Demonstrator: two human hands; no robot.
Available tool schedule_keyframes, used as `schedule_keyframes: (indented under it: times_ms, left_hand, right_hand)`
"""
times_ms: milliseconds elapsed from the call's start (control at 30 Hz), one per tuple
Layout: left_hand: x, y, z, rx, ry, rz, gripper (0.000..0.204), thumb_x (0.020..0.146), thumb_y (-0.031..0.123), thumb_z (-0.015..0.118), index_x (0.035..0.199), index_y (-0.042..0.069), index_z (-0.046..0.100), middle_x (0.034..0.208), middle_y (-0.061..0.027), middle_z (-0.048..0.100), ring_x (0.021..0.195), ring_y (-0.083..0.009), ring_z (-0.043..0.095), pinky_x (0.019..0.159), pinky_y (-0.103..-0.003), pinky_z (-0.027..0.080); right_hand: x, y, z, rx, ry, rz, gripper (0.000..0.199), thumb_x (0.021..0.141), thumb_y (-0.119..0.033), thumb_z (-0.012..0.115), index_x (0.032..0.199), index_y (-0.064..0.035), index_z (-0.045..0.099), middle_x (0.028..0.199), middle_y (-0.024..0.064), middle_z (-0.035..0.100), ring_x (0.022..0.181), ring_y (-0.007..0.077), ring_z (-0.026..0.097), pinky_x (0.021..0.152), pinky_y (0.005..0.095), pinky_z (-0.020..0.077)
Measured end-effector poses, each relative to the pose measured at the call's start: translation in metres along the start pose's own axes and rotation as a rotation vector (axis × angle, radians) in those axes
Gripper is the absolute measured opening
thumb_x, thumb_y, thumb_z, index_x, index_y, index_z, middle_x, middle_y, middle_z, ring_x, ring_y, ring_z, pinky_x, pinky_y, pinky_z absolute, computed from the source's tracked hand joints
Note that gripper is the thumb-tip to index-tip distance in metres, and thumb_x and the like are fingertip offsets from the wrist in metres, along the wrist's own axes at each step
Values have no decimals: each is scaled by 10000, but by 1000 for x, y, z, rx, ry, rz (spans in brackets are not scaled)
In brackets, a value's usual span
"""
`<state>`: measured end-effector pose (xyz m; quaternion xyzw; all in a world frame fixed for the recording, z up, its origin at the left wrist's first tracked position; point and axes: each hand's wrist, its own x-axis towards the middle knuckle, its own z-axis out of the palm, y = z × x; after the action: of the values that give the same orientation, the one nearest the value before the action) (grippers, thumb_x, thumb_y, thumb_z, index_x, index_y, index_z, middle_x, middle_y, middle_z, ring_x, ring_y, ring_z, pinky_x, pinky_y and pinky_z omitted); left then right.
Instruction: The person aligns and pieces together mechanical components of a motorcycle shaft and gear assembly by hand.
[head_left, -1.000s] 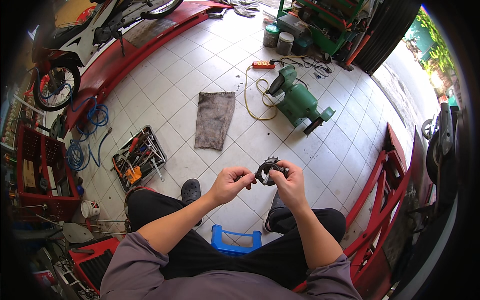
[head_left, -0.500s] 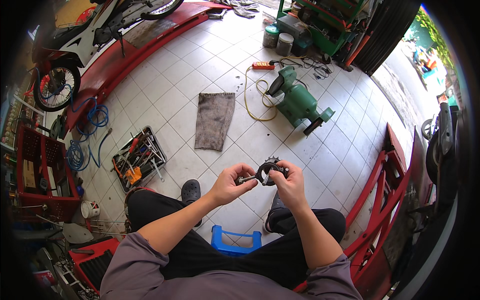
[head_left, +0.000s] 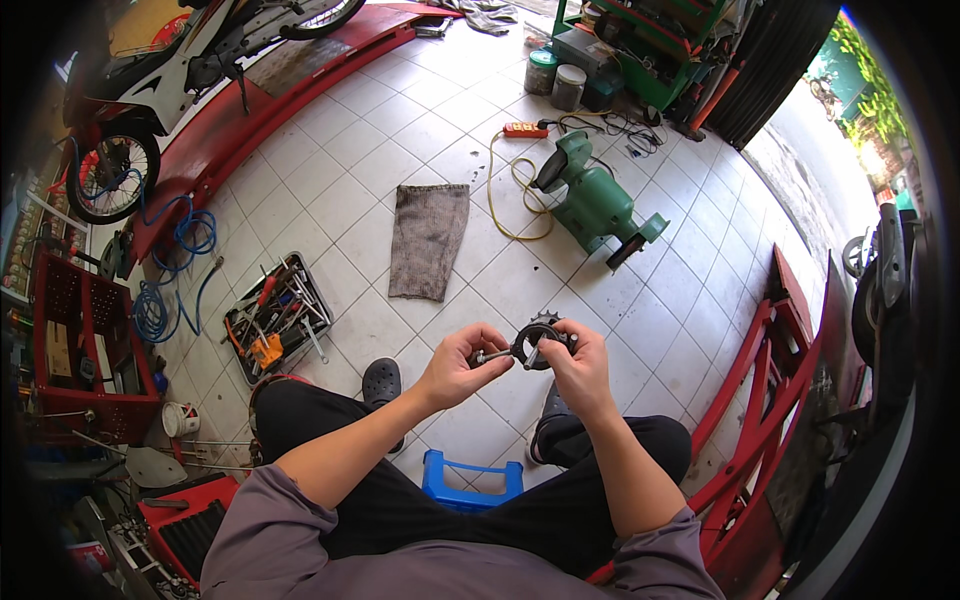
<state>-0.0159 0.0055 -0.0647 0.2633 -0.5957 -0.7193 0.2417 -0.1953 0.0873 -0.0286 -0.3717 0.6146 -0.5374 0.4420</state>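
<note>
The person sits on a low blue plastic stool (head_left: pixel 472 482) above a white tiled floor (head_left: pixel 350 150). Both hands meet just below frame centre.

The right hand (head_left: pixel 575 368) grasps a dark metal ring part (head_left: pixel 535 345), round, with a toothed sprocket edge showing at its 12 o'clock side. The fingers curl around the ring's 3 o'clock rim. The left hand (head_left: pixel 455 368) pinches a short grey metal pin (head_left: pixel 492 354) between thumb and fingertips; the pin's end meets the ring at its 9 o'clock side. Whether the pin enters a bore cannot be told.

Surroundings, from the hands:
- 12 o'clock: a coarse grey-brown woven rag (head_left: pixel 428 240), rectangular, lying flat.
- 1 o'clock: a green cast bench grinder (head_left: pixel 592 200) with a yellow cord (head_left: pixel 500 195) looped beside it.
- 9 o'clock: a shallow metal tool tray (head_left: pixel 275 318) filled with hand tools.
- 10 o'clock, far: coiled blue hose (head_left: pixel 170 270) beside a motorcycle wheel (head_left: pixel 110 185).
- 3 o'clock: a red steel frame (head_left: pixel 770 380), its edge near the right knee.

Bare tiles lie between the hands, the rag and the grinder.
</note>
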Motion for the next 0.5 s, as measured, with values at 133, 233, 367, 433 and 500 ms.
schedule_keyframes:
  times_ms: [133,233,367,433,500]
  left_hand:
    - [1,2,0,-24,-14,-37,130,905,114,635,965,7,593,826,-9,609,743,-65,579,670,-212,471]
    - [2,-2,-1,-42,-25,-40,128,906,118,634,959,9,594,819,-9,610,743,-64,579,667,-209,471]
    - [-1,7,2,17,-7,-54,130,921,137,617,927,8,604,813,-14,613,740,-66,579,662,-213,473]
    - [-1,9,3,25,6,-43,142,927,147,610,909,7,608,813,-16,613,731,-65,577,657,-213,472]
    - [0,3,3,-5,14,-20,155,931,156,606,893,6,609,812,-17,612,713,-63,572,651,-212,468]
  right_hand:
    - [-1,-2,-1,-13,2,3,92,850,-55,587,832,30,616,719,-13,591,634,33,500,567,194,408]
    - [-1,-3,-1,-11,-5,14,93,851,-57,587,831,30,616,720,-13,591,636,34,499,568,195,409]
    - [-1,-2,0,7,14,-10,104,847,-71,594,821,28,614,690,-26,567,610,28,474,536,199,378]
    - [0,0,2,24,35,-43,124,838,-94,606,802,24,610,629,-49,521,554,13,427,472,204,320]
    - [0,0,3,20,32,-49,124,838,-94,605,805,25,610,630,-48,522,556,13,429,473,204,322]
